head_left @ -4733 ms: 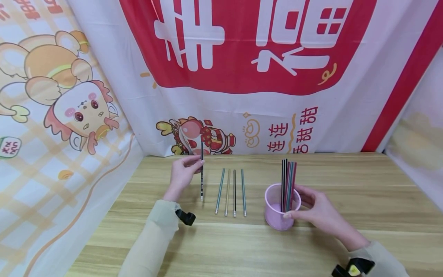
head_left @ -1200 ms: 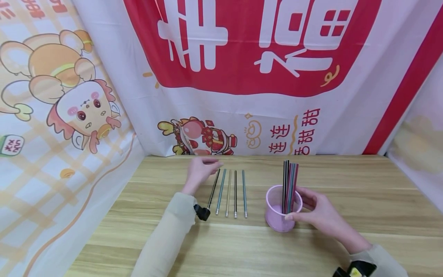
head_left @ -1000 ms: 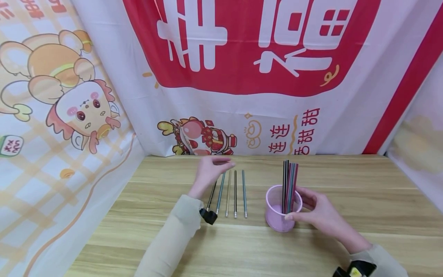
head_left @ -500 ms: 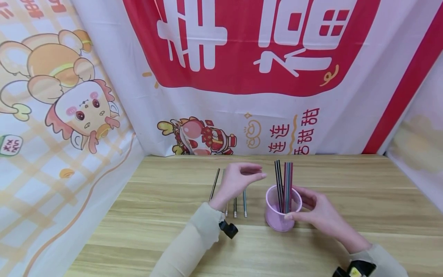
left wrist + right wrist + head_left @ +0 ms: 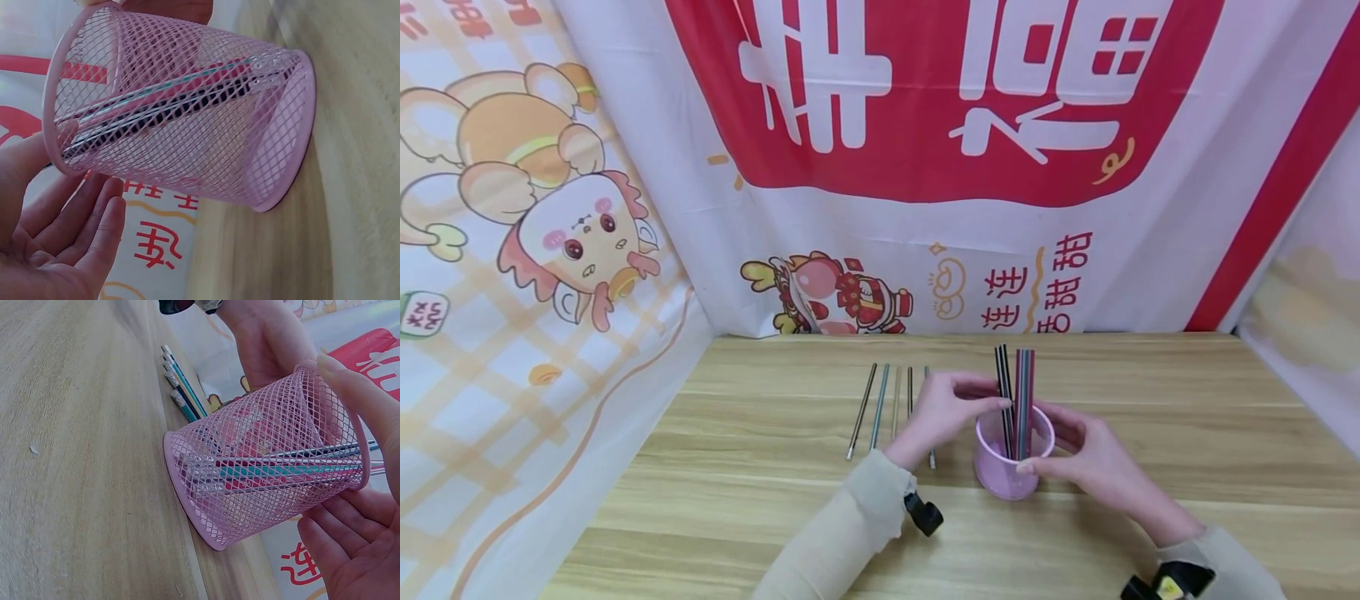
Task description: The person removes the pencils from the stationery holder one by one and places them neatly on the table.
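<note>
My right hand [image 5: 1093, 454] holds a pink mesh pencil cup [image 5: 1004, 483], thumb at the rim and fingers round the far side. Several pencils [image 5: 1023, 400] stand inside, eraser ends down; black pencils [image 5: 1002, 367] lean left, apart from the coloured ones. My left hand [image 5: 943, 412] is at the cup's left rim. Its thumb [image 5: 65, 134] overlaps the pencils, while the other fingers lie loosely extended below; no firm pinch shows. Several pencils lie in a row on the table, among them a black pencil [image 5: 861, 410] and a blue pencil [image 5: 880, 407], partly behind my left hand.
The wooden table [image 5: 700, 508] meets a printed white and red cloth [image 5: 925, 225] at its back edge. Another patterned cloth [image 5: 550, 400] runs along the left side. Black wrist cameras [image 5: 923, 513] sit on both wrists.
My left hand laid a black pencil at the row's left end, released it, then moved right to the cup. The pencils in the cup shifted left and spread apart. My right hand kept its hold.
</note>
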### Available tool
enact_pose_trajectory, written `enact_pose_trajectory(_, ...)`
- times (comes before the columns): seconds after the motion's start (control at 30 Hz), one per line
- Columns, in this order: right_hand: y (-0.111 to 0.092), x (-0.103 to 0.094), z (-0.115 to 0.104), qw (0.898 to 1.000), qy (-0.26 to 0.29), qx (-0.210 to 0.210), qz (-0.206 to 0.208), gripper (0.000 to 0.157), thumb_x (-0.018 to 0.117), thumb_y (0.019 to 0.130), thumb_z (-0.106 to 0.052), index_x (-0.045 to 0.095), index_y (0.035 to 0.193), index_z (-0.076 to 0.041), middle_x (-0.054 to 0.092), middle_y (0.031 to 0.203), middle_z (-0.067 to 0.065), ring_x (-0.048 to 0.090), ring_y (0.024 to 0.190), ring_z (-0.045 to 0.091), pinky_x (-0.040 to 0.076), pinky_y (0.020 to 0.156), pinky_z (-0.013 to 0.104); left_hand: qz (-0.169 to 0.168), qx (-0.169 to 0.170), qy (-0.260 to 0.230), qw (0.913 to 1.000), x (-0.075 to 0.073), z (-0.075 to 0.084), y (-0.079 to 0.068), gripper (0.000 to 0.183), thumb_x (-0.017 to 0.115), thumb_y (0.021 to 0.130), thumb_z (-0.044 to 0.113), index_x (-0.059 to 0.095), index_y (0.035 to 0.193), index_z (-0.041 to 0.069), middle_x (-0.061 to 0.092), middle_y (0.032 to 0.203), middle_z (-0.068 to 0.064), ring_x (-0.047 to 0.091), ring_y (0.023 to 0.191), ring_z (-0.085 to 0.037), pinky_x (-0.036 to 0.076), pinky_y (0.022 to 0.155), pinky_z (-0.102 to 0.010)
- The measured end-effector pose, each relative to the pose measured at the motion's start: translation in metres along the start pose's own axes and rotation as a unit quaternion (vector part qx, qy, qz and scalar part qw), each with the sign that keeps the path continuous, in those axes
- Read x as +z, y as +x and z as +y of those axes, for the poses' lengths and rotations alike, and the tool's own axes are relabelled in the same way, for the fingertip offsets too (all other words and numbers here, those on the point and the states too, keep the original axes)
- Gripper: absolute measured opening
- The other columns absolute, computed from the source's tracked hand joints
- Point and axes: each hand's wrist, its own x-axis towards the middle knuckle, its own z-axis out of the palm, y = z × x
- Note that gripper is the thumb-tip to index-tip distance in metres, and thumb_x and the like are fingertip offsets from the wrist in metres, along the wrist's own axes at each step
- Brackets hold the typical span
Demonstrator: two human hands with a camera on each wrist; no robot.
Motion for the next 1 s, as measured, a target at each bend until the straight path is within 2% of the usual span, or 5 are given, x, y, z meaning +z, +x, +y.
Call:
enact_pose_trajectory(0.23,0.0002,-0.001,0.0004,1.0,-0.001,0.004,-0.003,0.085,0.091,0.078,-0.018,0.047,0.147,0.005,0.054,0.143,0.025,0.057,0.125,0.037,0.048,0.096,0.018,0.011,0.018,0.012,0.9997,0.0055,-0.0033,-0.0003,0.022,0.086,0.084,0.025,0.08,0.103,0.017,0.075,0.095,0.013,0.069,0.087,-0.005,0.058,0.079,-0.024)
enact_pose_trajectory(0.57,-0.0003,-0.0006,0.0028,1.0,0.004,-0.005,-0.001,0.083,0.091,0.078,-0.014,0.047,0.145,0.009,0.055,0.14,0.026,0.057,0.124,0.037,0.048,0.096,0.018,0.023,0.002,0.02,0.9995,0.0078,-0.0049,-0.0017,0.019,0.085,0.085,0.029,0.08,0.101,0.019,0.074,0.094,0.015,0.068,0.087,-0.004,0.057,0.081,-0.024)
enact_pose_trajectory(1.0,-0.0007,-0.0022,0.0002,1.0,0.002,0.004,-0.005,0.083,0.09,0.079,-0.016,0.047,0.146,0.008,0.055,0.141,0.026,0.057,0.124,0.038,0.048,0.096,0.018,0.023,0.003,0.01,0.9997,0.0059,-0.0058,0.0015,0.02,0.085,0.085,0.029,0.08,0.101,0.019,0.074,0.093,0.013,0.069,0.087,-0.006,0.058,0.079,-0.025)
